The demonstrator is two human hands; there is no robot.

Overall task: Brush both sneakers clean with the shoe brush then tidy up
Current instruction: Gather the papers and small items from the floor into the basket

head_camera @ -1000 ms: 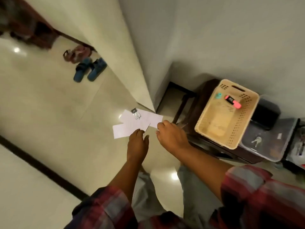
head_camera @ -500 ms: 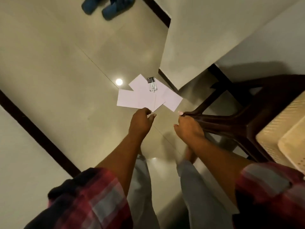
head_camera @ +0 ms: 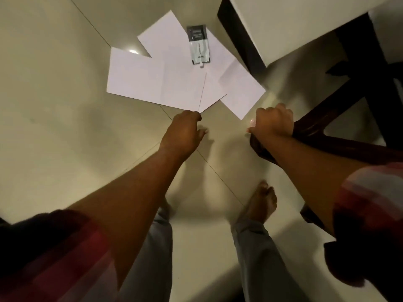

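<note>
Sneakers, shoe brush: not in view.
Paper sheets: white, overlapped, flat on floor, upper centre; likely a work mat awaiting tidying.
Sachet: grey, atop the sheets.
Left hand: fingers curled at the sheets' near corner; grip unclear.
Right hand: wrapped round chair rail, probably bracing.

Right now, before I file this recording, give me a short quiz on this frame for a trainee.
1. True or false: the right hand holds the sachet.
2. The sachet lies on: A) bare floor tiles, B) the white paper sheets, C) a shoe box.
3. Fill in: the left hand is at the near ____ of the sheets.

Key: 1 false, it grips the dark wooden frame; 2 B; 3 corner.
</note>
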